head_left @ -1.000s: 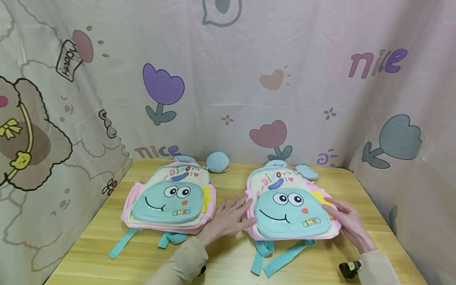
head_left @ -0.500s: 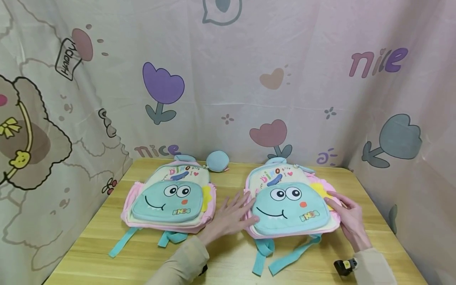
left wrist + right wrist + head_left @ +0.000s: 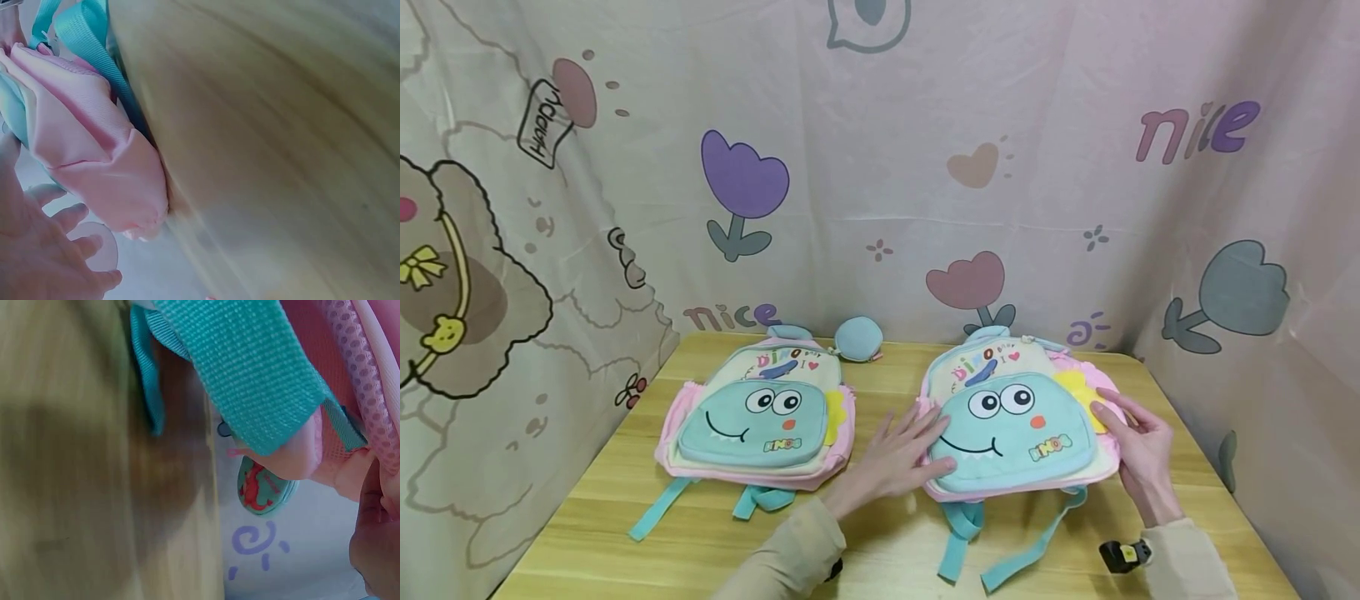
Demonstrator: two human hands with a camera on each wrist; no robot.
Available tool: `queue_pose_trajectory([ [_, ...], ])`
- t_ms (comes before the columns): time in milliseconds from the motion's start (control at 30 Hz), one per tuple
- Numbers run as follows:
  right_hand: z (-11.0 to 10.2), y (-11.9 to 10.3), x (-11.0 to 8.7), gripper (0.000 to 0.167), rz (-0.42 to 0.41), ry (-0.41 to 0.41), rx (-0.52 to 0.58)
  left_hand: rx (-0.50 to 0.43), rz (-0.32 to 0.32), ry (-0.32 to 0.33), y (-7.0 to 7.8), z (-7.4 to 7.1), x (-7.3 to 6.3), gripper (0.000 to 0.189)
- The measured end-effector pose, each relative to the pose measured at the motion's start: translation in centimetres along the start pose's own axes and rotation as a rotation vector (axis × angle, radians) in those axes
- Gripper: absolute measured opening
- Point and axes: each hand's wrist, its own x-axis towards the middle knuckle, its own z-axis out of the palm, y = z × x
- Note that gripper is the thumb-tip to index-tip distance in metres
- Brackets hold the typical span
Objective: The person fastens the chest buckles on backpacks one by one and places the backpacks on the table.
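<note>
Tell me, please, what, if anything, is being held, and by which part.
The right hand pinches the backpack on the right by its pink side, beside the yellow trim. The left hand, fingers spread, lies at the opposite side without gripping.

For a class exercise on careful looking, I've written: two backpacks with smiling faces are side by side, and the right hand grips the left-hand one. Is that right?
Not quite: the head view shows the right hand gripping the right-hand backpack, not the left-hand backpack. The rest is correct.

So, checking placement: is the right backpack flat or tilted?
Tilted: the right hand holds the backpack up at right, underside showing in that wrist's view.
</note>
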Motion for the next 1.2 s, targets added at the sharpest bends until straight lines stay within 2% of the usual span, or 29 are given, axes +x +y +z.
queue_pose_trajectory([
  [267,1.0,-1.3,-0.5,0.026,-0.083,-0.028,-0.01,-0.013,0.009,0.027,0.6,-0.3,0.1,0.073],
  [500,2.1,-2.9,-1.1,0.027,-0.16,-0.055,0.005,-0.064,0.035,0.069,1.1,-1.4,0.3,0.072],
  [767,3.8,-4.7,-1.5,0.028,-0.207,-0.032,-0.007,-0.069,0.05,0.086,1.7,-2.4,0.4,0.072],
  [967,5.3,-6.4,-1.7,0.028,-0.26,0.024,-0.069,-0.114,0.065,0.112,2.5,-3.0,0.5,0.073],
  [1200,6.6,-9.1,-1.6,0.025,-0.357,0.019,-0.178,-0.206,0.092,0.131,3.5,-4.2,0.9,0.07],
])
